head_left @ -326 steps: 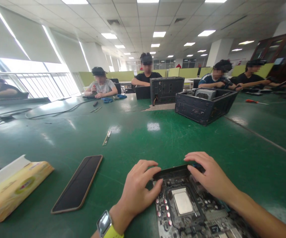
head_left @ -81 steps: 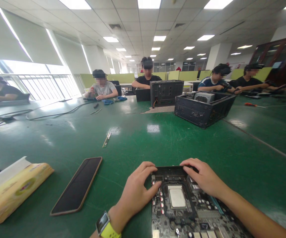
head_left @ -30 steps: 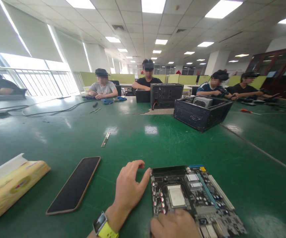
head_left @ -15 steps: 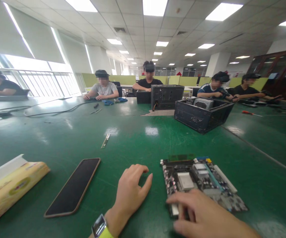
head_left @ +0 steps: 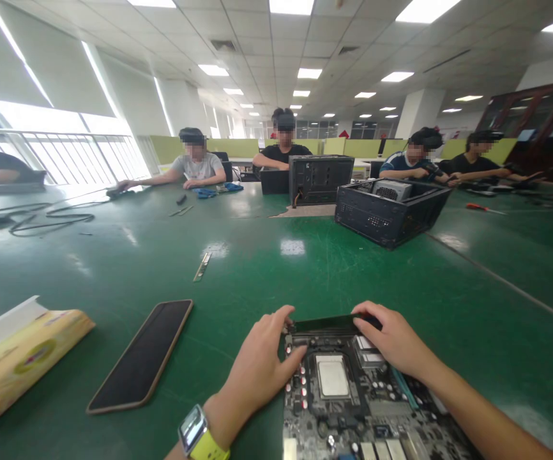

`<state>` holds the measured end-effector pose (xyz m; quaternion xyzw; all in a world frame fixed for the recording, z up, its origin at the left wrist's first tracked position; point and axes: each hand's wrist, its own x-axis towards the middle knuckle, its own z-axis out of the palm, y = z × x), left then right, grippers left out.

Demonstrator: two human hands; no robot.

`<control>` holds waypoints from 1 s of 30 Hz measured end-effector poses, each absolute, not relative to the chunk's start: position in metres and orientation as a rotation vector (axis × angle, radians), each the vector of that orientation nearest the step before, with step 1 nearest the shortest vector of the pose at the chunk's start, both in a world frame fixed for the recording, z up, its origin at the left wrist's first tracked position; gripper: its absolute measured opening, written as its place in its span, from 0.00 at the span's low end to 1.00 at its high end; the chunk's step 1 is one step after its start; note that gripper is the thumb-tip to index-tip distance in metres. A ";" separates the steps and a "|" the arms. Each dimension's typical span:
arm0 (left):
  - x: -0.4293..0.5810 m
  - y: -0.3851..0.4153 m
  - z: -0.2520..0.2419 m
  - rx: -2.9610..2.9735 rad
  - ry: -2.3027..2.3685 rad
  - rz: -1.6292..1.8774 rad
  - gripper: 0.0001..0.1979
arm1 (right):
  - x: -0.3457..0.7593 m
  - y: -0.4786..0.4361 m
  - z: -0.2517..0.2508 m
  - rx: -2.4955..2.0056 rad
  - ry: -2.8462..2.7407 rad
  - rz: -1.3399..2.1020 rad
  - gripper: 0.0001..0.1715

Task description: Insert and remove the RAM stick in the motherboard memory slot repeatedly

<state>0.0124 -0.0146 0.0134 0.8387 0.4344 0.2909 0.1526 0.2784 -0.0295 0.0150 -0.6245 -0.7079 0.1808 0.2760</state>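
A motherboard (head_left: 365, 409) lies in front of me, a pale square processor (head_left: 333, 377) near its middle. Along its far edge a memory module (head_left: 324, 324) stands upright, seemingly in its slot. My left hand (head_left: 264, 358), with a yellow-strapped watch (head_left: 195, 431) on the wrist, is curled around the board's far left corner. Its index finger is at the slot's left end and its thumb lies over the board. At the module's right end, my right hand (head_left: 394, 335) has thumb and index finger closed on it. The exact fingertip contact is partly hidden.
A phone (head_left: 142, 354) and a tissue pack (head_left: 32, 358) lie to the left. Another memory stick (head_left: 202, 267) is farther out on the green table (head_left: 252, 255). Two computer cases (head_left: 391, 214) (head_left: 322, 179) stand beyond, with people seated around. A screwdriver (head_left: 482, 207) lies far right.
The motherboard has come nearer and left, and has turned. My right hand has moved from its near side to the module's right end. My left hand has reached the far left corner.
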 end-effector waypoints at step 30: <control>0.014 -0.014 0.015 2.466 1.225 0.983 0.09 | 0.278 -0.032 0.013 -1.470 -1.919 0.465 0.11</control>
